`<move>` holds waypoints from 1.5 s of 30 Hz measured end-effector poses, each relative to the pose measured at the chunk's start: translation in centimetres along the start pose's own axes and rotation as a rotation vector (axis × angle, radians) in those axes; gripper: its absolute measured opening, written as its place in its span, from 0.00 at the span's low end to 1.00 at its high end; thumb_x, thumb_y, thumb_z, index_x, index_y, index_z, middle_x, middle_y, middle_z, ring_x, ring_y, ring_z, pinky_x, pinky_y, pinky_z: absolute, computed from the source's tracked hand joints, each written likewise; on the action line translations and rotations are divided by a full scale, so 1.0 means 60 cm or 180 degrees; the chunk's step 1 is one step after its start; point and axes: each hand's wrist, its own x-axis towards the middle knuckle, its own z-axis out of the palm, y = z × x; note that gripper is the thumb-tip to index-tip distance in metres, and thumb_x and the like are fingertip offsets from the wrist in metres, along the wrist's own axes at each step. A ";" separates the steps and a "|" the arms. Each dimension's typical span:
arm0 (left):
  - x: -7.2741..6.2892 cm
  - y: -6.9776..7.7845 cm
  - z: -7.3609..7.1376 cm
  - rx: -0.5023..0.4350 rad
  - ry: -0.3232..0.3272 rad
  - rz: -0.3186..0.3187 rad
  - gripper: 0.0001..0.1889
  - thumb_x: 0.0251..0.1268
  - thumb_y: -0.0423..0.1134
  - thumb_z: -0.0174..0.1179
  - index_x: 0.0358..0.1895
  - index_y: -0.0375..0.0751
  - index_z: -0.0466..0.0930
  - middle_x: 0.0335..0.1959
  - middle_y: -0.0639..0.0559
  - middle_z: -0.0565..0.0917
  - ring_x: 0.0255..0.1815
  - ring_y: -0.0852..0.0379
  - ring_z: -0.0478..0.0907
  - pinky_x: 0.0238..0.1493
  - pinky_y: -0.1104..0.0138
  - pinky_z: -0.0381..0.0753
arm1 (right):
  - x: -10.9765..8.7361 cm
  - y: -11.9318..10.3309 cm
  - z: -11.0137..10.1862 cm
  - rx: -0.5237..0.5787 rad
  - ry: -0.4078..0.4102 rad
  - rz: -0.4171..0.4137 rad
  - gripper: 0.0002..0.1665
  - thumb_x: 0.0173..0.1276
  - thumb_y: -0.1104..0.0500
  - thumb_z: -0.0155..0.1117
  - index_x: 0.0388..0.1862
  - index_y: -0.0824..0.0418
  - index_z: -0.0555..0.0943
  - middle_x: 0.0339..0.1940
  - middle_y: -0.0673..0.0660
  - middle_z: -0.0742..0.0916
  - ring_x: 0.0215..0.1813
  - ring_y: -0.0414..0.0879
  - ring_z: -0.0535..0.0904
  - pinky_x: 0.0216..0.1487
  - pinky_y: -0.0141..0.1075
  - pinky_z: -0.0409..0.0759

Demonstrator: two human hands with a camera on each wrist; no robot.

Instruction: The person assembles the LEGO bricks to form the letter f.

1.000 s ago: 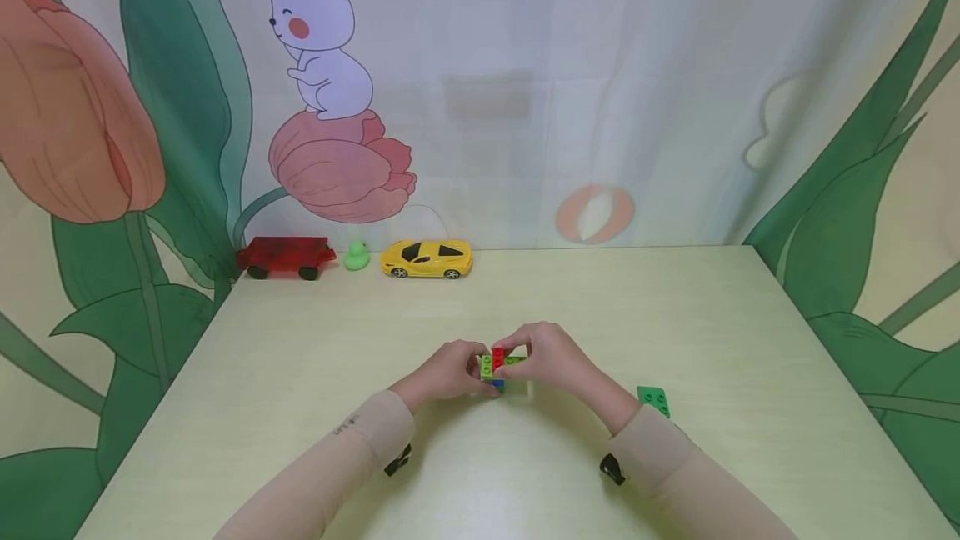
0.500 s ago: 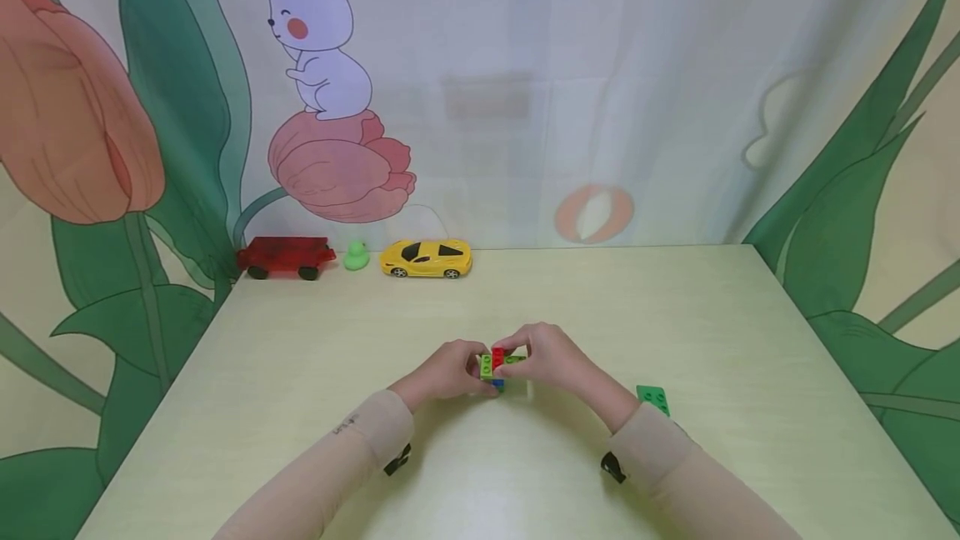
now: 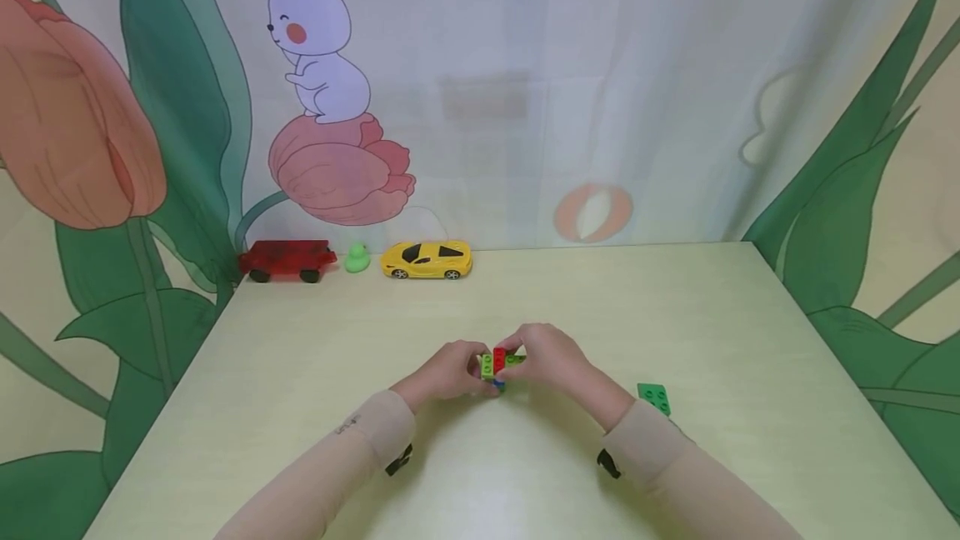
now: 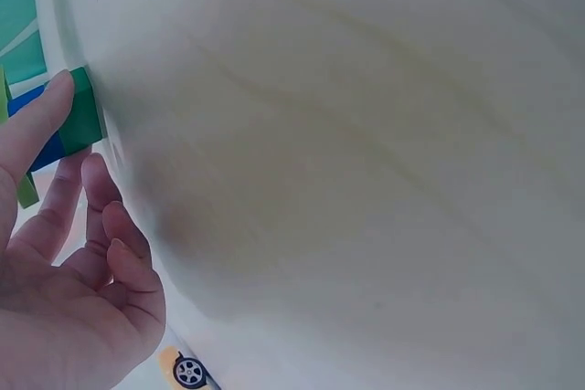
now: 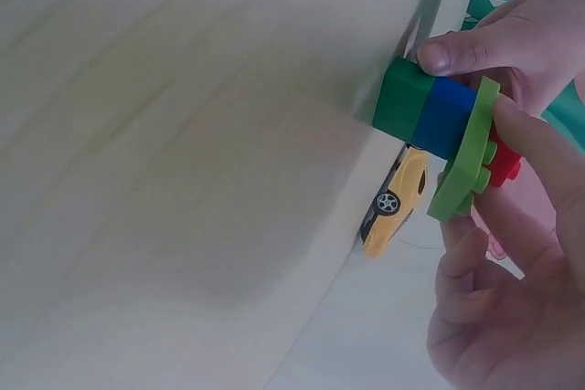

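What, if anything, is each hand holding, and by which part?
One brick stack in both hands: the left hand pinches it low, at the dark green brick and blue brick; the right hand pinches the red brick on top.

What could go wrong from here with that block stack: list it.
1. The lime-green piece overhangs the blue block, so pressure from the right hand on the red block might tilt or loosen it.
2. If the left hand slips off the blue block or dark green block, the stack could tip.
3. The right sleeve, near the loose green brick in the head view, might nudge it.
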 end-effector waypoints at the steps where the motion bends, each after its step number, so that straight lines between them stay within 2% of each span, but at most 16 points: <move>1: 0.000 -0.001 0.000 -0.0009 0.0006 0.0005 0.16 0.53 0.45 0.73 0.40 0.46 0.77 0.22 0.53 0.74 0.24 0.59 0.68 0.27 0.67 0.67 | 0.000 0.000 0.000 -0.0021 -0.0003 0.0009 0.21 0.50 0.48 0.79 0.44 0.52 0.87 0.37 0.44 0.86 0.36 0.39 0.75 0.36 0.36 0.72; 8: -0.002 0.000 0.002 0.0014 0.0037 -0.0035 0.19 0.52 0.45 0.73 0.45 0.44 0.78 0.24 0.53 0.74 0.26 0.59 0.69 0.29 0.67 0.68 | -0.012 0.007 -0.012 -0.0131 -0.0060 0.0102 0.31 0.48 0.48 0.80 0.53 0.50 0.83 0.39 0.47 0.84 0.43 0.46 0.78 0.43 0.42 0.75; 12: -0.004 0.002 0.003 0.0000 0.0031 -0.0065 0.23 0.53 0.44 0.73 0.50 0.41 0.77 0.24 0.52 0.74 0.27 0.58 0.69 0.30 0.67 0.69 | -0.027 0.019 -0.031 -0.0118 0.0080 0.0147 0.27 0.50 0.49 0.79 0.51 0.51 0.84 0.40 0.48 0.85 0.46 0.48 0.79 0.44 0.43 0.76; 20: -0.006 0.007 0.002 -0.0018 0.0050 -0.0053 0.27 0.53 0.43 0.73 0.56 0.38 0.76 0.25 0.52 0.75 0.27 0.58 0.69 0.30 0.67 0.68 | -0.072 0.048 -0.071 -0.0122 0.0389 0.0215 0.18 0.56 0.49 0.75 0.46 0.49 0.85 0.40 0.49 0.86 0.32 0.42 0.76 0.33 0.38 0.74; 28: -0.008 0.009 0.002 0.0033 0.0053 -0.0049 0.27 0.53 0.43 0.73 0.56 0.37 0.76 0.25 0.52 0.74 0.26 0.59 0.68 0.29 0.67 0.67 | -0.118 0.075 -0.093 -0.0270 0.0552 0.0387 0.17 0.58 0.49 0.73 0.46 0.50 0.85 0.39 0.48 0.86 0.30 0.42 0.76 0.29 0.37 0.73; 34: -0.008 0.009 0.002 0.0034 0.0068 -0.0075 0.28 0.53 0.43 0.73 0.56 0.38 0.76 0.24 0.52 0.75 0.26 0.59 0.69 0.29 0.67 0.68 | -0.147 0.102 -0.105 -0.0436 0.0537 0.0510 0.18 0.59 0.49 0.72 0.46 0.53 0.85 0.38 0.50 0.86 0.37 0.48 0.80 0.27 0.38 0.73; 41: -0.007 0.008 0.002 0.0004 0.0080 -0.0072 0.27 0.53 0.43 0.73 0.56 0.38 0.76 0.25 0.52 0.75 0.27 0.58 0.69 0.30 0.66 0.68 | -0.177 0.140 -0.113 -0.0468 0.0396 0.0732 0.20 0.61 0.48 0.70 0.49 0.56 0.84 0.38 0.51 0.85 0.37 0.49 0.80 0.28 0.40 0.75; 45: -0.009 0.008 0.003 -0.0017 0.0080 -0.0071 0.27 0.53 0.43 0.73 0.56 0.38 0.76 0.26 0.51 0.75 0.28 0.58 0.69 0.30 0.66 0.68 | -0.190 0.164 -0.120 -0.0470 0.0234 0.0829 0.16 0.65 0.55 0.67 0.51 0.57 0.83 0.41 0.53 0.85 0.41 0.53 0.80 0.32 0.43 0.76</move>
